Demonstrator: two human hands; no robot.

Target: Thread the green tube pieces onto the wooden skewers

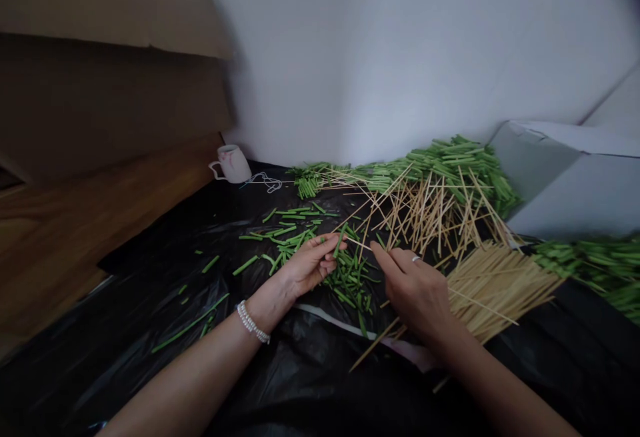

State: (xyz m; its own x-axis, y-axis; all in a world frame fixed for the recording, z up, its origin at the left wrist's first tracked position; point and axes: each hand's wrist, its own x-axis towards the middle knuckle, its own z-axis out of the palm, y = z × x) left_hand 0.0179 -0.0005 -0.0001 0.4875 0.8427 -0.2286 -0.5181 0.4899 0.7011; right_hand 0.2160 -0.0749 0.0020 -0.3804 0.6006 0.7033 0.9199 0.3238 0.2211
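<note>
My left hand (pixel 314 262), with a beaded bracelet at the wrist, pinches a short cut green stem (pixel 340 240) between thumb and fingers. My right hand (pixel 413 283), wearing a ring, grips a thin wooden skewer (pixel 357 243) whose far end meets the stem at the left fingertips. Whether the skewer has pierced the stem is too small to tell. Below and between the hands lie loose cut green stem pieces (pixel 350 283). Beside the right hand is a thick bundle of bare skewers (pixel 500 283).
Black plastic sheeting (pixel 200 370) covers the floor. Skewers with green pieces (pixel 450 163) are piled against the white wall (pixel 345 57). A white mug (pixel 234 163) stands at the back left near a cardboard box (pixel 115 90). More green stems (pixel 600 270) and a white box (pixel 565 183) are at right.
</note>
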